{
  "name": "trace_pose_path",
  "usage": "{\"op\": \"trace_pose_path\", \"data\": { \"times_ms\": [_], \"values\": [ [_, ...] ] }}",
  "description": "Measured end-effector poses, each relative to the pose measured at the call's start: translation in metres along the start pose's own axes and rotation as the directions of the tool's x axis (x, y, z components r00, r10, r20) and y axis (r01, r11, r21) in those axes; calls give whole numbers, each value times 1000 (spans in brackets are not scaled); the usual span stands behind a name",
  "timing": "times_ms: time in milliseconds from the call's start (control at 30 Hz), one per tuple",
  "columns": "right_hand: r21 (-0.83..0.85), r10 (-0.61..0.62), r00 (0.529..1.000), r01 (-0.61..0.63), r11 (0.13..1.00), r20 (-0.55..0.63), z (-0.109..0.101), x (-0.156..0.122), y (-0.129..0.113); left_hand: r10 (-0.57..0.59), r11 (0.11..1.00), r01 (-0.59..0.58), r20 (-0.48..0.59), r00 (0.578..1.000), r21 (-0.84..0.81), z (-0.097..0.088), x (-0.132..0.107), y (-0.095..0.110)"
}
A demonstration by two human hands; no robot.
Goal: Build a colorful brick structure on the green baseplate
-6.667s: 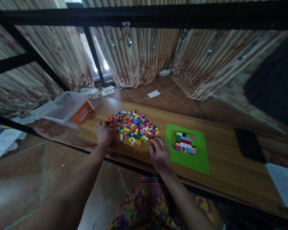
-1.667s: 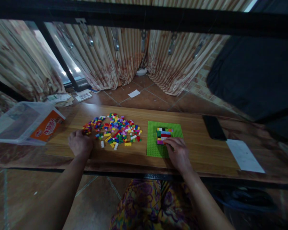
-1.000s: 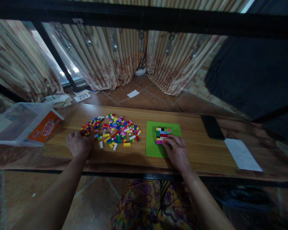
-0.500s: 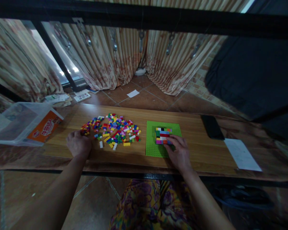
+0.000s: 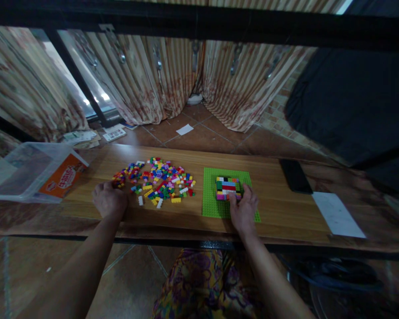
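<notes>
Left of green plate (image 5: 213, 207): thin bare strip of table (image 5: 272, 212), then brick pile (image 5: 159, 179) blocks low sweep. Further left of plate: left hand (image 5: 109, 201) at near edge, plastic box (image 5: 26, 173) beyond. On plate: built block (image 5: 228, 186) on far half, right hand (image 5: 242, 209) over near right part. Right of plate: bare wood open up to phone (image 5: 295, 176), then paper (image 5: 337, 215). Behind plate: open strip. Above plate: black bar (image 5: 199, 26) overhead.

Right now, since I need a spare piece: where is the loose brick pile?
In the head view the pile of small coloured plastic bricks lies on the wooden table, between the left hand and the green square baseplate.
</notes>
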State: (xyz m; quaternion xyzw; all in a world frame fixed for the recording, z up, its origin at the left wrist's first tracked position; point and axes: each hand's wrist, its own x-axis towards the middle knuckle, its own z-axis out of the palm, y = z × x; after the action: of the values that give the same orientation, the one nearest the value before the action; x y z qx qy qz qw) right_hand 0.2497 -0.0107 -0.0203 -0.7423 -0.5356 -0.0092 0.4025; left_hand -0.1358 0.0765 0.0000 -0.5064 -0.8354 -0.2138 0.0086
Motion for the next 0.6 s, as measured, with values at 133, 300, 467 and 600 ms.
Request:
{"op": "trace_pose_path", "data": {
  "times_ms": [133, 300, 467, 600],
  "values": [
    [28, 39, 999, -39, 999, -3, 3, -1, -1, -24, 1000, 24, -10, 1000, -13, 4, 1, -3],
    [58, 49, 999, -49, 997, -4, 5, -1, -2, -11, 1000, 11, -12, 1000, 12, 1, 0, -1],
    [63, 35, 999, -34, 997, -19, 7, 1, 3, 9, 1000, -8, -28, 1000, 28, 2, 0, -2],
    [83, 4, 1000, -2, 997, -24, 7, -1, 9, 13, 1000, -12, -46, 999, 17, 5, 0, -6]
  ]
}}
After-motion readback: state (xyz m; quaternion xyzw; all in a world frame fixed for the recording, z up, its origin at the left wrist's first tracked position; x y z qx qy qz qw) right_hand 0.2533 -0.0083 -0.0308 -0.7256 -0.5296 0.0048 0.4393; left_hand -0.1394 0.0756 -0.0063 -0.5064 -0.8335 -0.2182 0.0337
